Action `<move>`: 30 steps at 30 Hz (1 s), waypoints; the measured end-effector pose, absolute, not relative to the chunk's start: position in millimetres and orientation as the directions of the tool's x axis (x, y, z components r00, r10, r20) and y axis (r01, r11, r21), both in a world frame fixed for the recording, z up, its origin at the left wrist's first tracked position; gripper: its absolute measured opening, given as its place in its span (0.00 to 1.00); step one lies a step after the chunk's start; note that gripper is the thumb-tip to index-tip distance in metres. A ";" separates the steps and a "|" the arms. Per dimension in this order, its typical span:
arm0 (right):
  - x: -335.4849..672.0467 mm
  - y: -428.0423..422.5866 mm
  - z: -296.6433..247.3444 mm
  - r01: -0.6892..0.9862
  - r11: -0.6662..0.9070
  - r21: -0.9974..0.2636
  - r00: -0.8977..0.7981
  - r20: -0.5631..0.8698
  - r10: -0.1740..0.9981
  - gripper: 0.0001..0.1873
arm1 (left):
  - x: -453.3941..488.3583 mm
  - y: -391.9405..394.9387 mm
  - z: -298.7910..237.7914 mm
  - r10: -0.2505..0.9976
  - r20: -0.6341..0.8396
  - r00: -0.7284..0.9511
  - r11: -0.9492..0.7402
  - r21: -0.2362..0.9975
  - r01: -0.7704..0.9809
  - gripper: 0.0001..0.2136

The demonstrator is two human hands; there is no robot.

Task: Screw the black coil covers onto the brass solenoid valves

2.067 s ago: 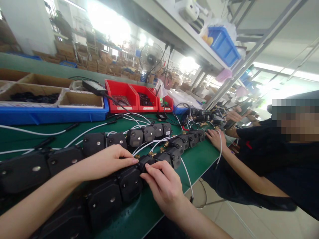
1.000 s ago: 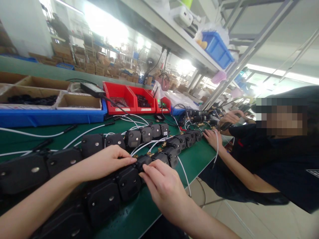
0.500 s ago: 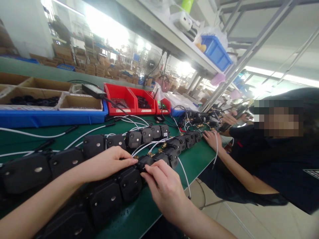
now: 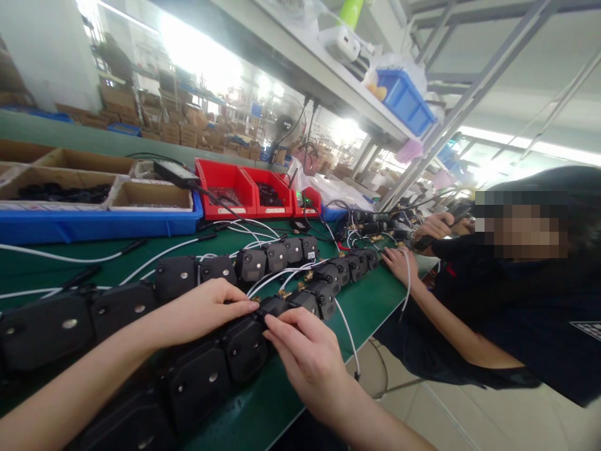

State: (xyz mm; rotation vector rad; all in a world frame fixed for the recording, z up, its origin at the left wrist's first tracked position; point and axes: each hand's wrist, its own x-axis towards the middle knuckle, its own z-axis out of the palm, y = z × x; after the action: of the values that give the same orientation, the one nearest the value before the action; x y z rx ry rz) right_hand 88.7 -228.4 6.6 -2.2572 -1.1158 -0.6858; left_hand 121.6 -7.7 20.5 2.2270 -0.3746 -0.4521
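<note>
Two rows of black box-shaped housings, several with small brass fittings and white cables, run along the green workbench (image 4: 370,313). My left hand (image 4: 213,307) reaches over the front row, thumb and fingertips together against the far left edge of one black housing (image 4: 273,306). From the near side my right hand (image 4: 310,357) pinches at that same housing's front edge, its fingertips closed. Anything small between the right fingertips is hidden. Beside the left wrist lies another black housing (image 4: 244,347), with a round metal spot on similar housings nearby.
Behind the rows stand a blue tray (image 4: 98,227) with cardboard compartments and red bins (image 4: 225,185) of small parts. White cables (image 4: 162,257) cross the bench. At right a co-worker's hand (image 4: 399,266) rests by the row's far end. A shelf (image 4: 300,56) hangs overhead.
My right fingertips have shifted slightly left and upward along the housing's edge. My left hand has stayed in place. The co-worker's farther hand has moved a little.
</note>
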 end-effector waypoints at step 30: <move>100.7 -231.5 20.7 0.812 -0.577 0.087 0.503 0.397 0.768 0.09 | 119.2 -8.9 21.3 -0.427 -0.172 0.888 -0.571 0.813 -0.117 0.26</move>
State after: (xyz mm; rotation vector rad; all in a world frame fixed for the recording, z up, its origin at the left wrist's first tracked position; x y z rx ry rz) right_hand 100.7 -231.5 20.7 -2.6265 -1.3854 -0.6077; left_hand 119.2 -8.9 21.3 2.1606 -0.3895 -0.4415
